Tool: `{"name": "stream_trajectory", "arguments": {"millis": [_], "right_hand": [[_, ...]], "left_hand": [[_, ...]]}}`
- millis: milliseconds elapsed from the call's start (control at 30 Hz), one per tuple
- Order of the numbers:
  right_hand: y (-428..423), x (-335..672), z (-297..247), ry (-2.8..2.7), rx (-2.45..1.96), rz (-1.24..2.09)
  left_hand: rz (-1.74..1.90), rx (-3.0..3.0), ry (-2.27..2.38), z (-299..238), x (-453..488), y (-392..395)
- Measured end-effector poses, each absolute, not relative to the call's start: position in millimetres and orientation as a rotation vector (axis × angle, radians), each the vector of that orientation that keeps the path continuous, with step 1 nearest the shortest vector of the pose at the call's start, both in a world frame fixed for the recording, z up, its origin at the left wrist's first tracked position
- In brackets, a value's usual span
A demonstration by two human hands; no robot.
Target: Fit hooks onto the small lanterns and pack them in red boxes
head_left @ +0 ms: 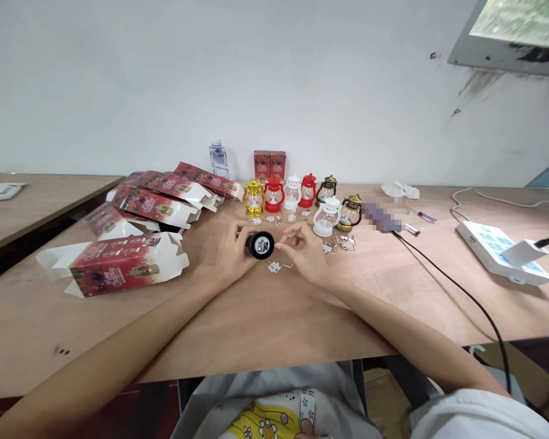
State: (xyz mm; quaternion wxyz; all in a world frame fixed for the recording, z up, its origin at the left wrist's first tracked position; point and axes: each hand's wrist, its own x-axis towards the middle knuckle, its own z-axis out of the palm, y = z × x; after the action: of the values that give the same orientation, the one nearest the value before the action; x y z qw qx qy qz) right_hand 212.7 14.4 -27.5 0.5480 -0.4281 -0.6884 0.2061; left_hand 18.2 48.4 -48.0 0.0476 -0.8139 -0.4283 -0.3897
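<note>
My left hand (231,251) is closed round a small black lantern (260,244) turned on its side, its round underside facing me. My right hand (303,249) pinches at the lantern's right edge, fingers curled; whatever it holds is too small to name. A small white metal piece (275,266) lies on the wooden table (265,317) just under the lantern. Behind my hands stand several toy lanterns: a gold one (253,198), red ones (274,195), white ones (326,217) and a dark bronze one (350,213). More small metal pieces (343,242) lie among them.
Several red printed cartons (128,262) lie flat or folded at the left. Two upright red boxes (269,164) and a clear bottle (218,158) stand by the wall. A white power strip (503,251) with a plug, a black cable (457,289) and a screwdriver (421,214) are at the right.
</note>
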Motion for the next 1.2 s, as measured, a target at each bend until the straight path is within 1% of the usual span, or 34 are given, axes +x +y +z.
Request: {"name": "stream_trajectory", "arguments": {"millis": [100, 400, 733, 967, 1033, 1200], "right_hand": [[3.8, 207.3, -22.5, -1.644, -0.954, 0.391], [-2.7, 199.6, -32.7, -1.75, -0.883, 0.215], [1.4, 201.2, -44.9, -1.857, -0.771, 0.048], [0.1, 200.8, -39.8, -1.84, -0.801, 0.081], [-1.8, 200.2, -35.6, -1.835, -0.83, 0.164], [0.5, 200.0, -32.0, -1.649, -1.015, 0.499]], "left_hand": [[-1.216, -2.488, -1.23, -46.3, 22.9, 44.9], [-1.096, -2.481, -1.128, -48.2, 27.8, 40.4], [-1.077, -2.463, -1.188, -48.0, 27.3, 41.2], [-1.046, -2.462, -1.142, -48.5, 27.3, 41.1], [-1.038, -2.447, -1.104, -48.3, 27.5, 41.0], [-1.046, -2.414, -1.048, -46.8, 27.5, 40.1]]}}
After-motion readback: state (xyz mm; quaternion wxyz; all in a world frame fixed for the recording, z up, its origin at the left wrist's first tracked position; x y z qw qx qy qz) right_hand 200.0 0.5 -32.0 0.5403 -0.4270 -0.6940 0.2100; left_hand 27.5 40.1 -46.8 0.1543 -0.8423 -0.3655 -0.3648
